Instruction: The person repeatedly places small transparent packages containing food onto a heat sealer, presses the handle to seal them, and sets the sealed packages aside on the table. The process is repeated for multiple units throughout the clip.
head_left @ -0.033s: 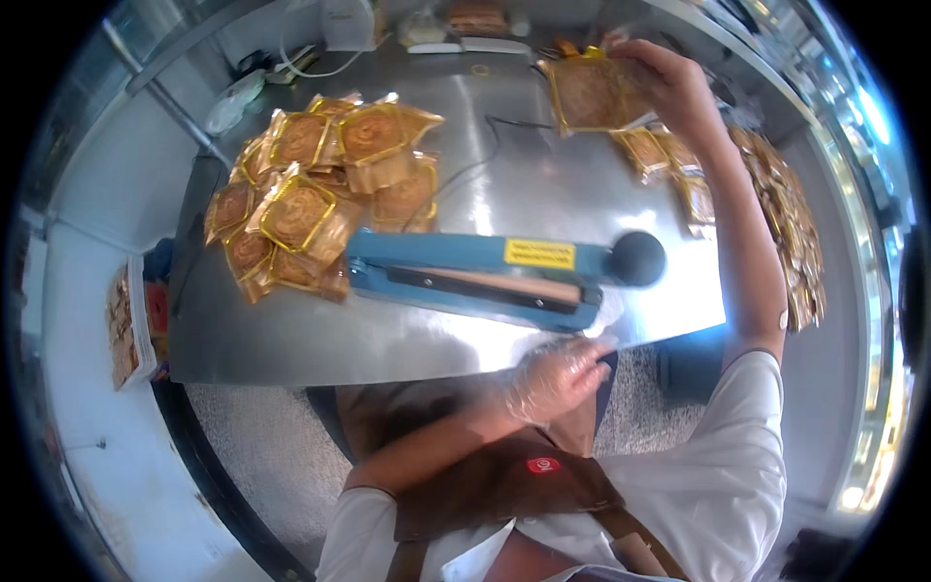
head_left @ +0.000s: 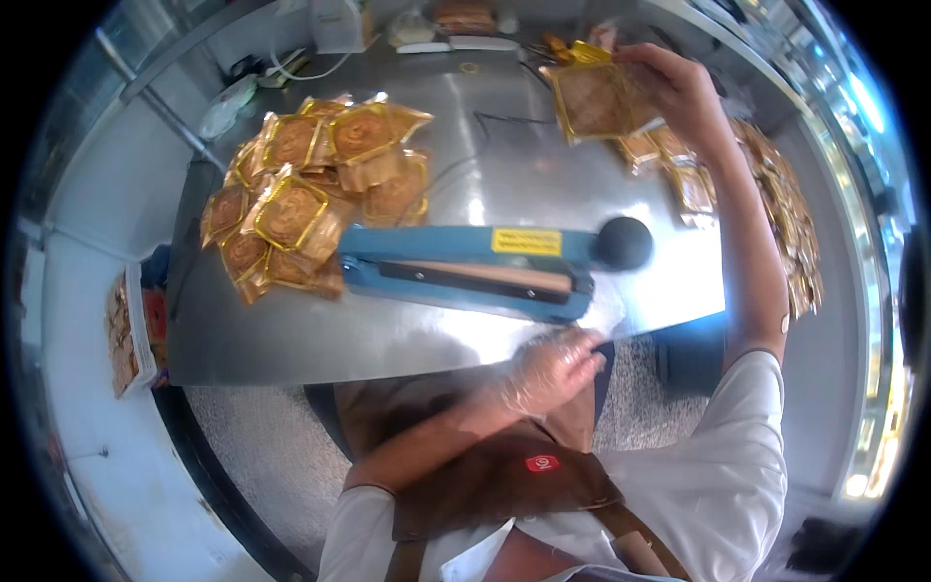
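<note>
My right hand [head_left: 679, 92] is raised over the far right of the steel table [head_left: 291, 339]. It grips a gold-edged clear packet [head_left: 596, 102] with a brown pastry inside. My left hand [head_left: 548, 369] wears a thin clear glove. It rests on the table's near edge with its fingers loosely bent and nothing in them, just below a blue heat sealer [head_left: 465, 276]. The sealer lies across the table's middle, its arm down and a black knob [head_left: 623, 242] at its right end.
A heap of sealed pastry packets [head_left: 310, 189] lies at the left of the table. More packets [head_left: 786, 223] run along the right side. Small boxes and a cable [head_left: 320, 63] sit at the back. A tray of pastries [head_left: 121, 330] stands lower left.
</note>
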`<action>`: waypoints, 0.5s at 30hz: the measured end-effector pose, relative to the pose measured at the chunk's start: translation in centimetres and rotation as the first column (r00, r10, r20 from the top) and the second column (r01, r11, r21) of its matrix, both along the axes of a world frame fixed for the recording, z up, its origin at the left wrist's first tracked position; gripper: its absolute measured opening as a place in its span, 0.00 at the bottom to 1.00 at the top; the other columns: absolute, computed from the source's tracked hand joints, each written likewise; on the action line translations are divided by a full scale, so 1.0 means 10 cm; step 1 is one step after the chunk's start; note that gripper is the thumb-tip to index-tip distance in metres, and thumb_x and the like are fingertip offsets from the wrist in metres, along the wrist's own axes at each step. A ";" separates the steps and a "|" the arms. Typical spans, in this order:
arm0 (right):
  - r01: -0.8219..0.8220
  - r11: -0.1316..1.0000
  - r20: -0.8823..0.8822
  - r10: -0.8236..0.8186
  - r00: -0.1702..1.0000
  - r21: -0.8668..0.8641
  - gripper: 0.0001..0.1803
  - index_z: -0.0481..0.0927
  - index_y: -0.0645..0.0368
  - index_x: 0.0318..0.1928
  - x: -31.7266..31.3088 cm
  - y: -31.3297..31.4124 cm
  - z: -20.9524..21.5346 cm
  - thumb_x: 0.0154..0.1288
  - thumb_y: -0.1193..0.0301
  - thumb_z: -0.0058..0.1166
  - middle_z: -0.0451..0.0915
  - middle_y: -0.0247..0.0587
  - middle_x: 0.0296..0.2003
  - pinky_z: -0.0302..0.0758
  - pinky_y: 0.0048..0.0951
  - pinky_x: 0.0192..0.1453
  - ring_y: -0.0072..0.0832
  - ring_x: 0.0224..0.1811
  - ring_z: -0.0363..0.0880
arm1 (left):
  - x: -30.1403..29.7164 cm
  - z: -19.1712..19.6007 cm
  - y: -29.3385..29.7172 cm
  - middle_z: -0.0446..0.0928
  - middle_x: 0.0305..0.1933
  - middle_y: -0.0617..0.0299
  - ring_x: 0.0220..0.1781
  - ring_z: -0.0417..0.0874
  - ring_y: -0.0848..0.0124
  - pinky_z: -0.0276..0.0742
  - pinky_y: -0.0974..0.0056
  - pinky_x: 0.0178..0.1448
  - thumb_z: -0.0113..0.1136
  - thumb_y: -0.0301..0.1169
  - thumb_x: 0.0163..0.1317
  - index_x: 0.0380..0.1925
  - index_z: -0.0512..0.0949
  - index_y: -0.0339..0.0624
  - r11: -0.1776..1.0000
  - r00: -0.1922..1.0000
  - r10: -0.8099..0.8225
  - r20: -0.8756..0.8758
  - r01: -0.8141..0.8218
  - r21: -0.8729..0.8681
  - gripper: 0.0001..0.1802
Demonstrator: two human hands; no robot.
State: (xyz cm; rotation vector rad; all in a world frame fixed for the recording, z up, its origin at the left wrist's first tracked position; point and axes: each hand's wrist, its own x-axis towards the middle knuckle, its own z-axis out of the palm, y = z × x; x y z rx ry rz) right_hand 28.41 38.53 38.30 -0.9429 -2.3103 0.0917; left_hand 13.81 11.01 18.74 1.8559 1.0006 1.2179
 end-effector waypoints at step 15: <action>-0.618 0.575 -0.077 0.696 0.714 -0.537 0.10 0.84 0.66 0.42 0.52 -2.39 -0.28 0.60 0.82 0.59 0.86 0.49 0.38 0.81 0.39 0.45 0.47 0.42 0.86 | -0.24 0.43 -0.68 0.74 0.64 0.56 0.66 0.74 0.68 0.69 0.59 0.72 0.74 0.35 0.62 0.69 0.65 0.33 0.526 0.632 -0.157 0.758 0.704 -0.478 0.39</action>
